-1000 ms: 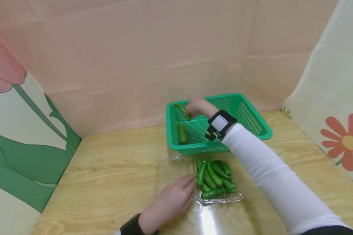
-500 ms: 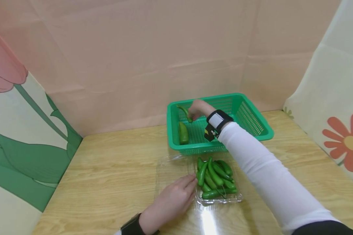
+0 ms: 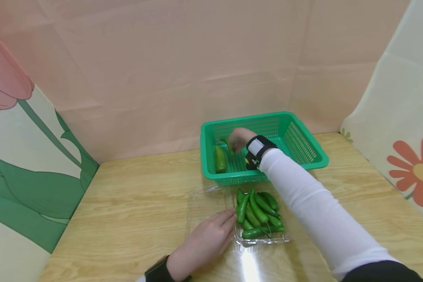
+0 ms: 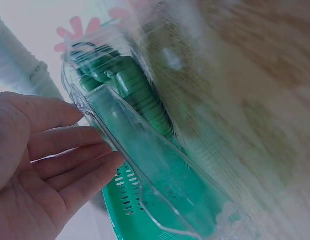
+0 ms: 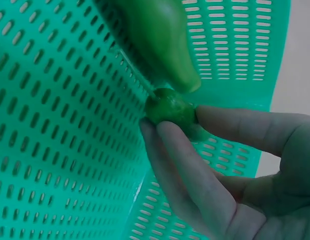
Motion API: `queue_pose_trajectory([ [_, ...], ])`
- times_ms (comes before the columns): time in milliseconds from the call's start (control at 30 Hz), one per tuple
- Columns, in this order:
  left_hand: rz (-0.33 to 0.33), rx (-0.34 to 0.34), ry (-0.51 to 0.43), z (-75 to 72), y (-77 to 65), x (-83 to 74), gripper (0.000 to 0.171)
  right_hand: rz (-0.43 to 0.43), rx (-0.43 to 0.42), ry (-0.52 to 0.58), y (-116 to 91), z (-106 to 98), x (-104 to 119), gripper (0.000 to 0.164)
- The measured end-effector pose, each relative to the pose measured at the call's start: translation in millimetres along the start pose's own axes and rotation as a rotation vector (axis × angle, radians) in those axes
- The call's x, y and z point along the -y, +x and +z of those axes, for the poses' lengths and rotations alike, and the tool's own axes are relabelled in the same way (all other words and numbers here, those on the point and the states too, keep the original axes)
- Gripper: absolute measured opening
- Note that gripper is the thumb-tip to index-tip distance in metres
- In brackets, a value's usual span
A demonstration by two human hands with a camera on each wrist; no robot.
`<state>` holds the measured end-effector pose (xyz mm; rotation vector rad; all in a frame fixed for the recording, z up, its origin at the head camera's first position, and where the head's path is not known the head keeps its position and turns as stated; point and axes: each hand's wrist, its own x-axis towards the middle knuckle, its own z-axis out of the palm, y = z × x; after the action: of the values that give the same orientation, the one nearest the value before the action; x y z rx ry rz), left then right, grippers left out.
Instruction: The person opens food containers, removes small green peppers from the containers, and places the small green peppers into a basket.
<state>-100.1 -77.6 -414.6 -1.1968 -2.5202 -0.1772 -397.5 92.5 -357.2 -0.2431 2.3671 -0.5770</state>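
Note:
Inside the green plastic basket (image 3: 296,133), my right hand (image 3: 242,139) pinches a small green chili pepper (image 5: 170,109) between thumb and fingers. The pepper's thin stem points away from the hand in the right wrist view. Next to it in the basket lies a larger, paler green pepper (image 3: 220,159). My left hand (image 3: 209,237) lies at the near side of a clear plastic clamshell box (image 4: 139,175), its fairly straight fingertips touching the edge between lid and tray. Several green chili peppers (image 3: 257,213) are heaped in the box's right half.
The box's clear lid (image 3: 206,205) lies open to the left, partly under my left hand. The basket stands behind the box, near the pink backdrop (image 3: 144,78). A floral sheet (image 3: 402,117) borders the wooden table (image 3: 127,203) on the right.
My right hand has moved down and slightly right, lowering the chili pepper deeper into the basket beside the larger pepper. The left hand and the box have stayed in place.

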Motion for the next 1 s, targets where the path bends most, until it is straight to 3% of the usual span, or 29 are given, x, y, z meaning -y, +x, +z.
queue_pose_trajectory([
  [67, 0.002, -0.003, 0.001, 0.0, 0.2, -0.2, 0.036, 0.012, 0.044, 0.032, 2.0, 2.1, -0.8, 0.027],
  [100, 0.004, -0.005, 0.002, -0.1, 0.3, -0.3, 0.036, 0.056, 0.052, 0.138, 2.8, 2.9, -1.1, 0.031],
  [133, 0.005, -0.006, 0.003, -0.1, 0.4, -0.4, 0.036, 0.07, 0.069, 0.164, 3.4, 3.7, -1.2, 0.034],
  [400, 0.016, -0.013, 0.01, -0.1, 0.0, -0.1, 0.037, 0.116, 0.12, 0.102, 3.0, 8.2, -2.3, 0.036],
  [533, 0.013, -0.009, -0.003, 0.0, -0.5, 0.4, 0.037, 0.154, 0.113, 0.175, 2.1, 10.4, -3.2, 0.044],
  [733, 0.01, -0.012, -0.008, 0.4, -0.9, 0.5, 0.037, 0.205, 0.177, 0.294, 2.6, 15.7, -3.5, 0.064],
  [1000, 0.013, -0.015, 0.001, 1.1, -0.1, 0.6, 0.037, 0.205, 0.158, 0.2, 6.0, 17.8, -6.1, 0.06],
])
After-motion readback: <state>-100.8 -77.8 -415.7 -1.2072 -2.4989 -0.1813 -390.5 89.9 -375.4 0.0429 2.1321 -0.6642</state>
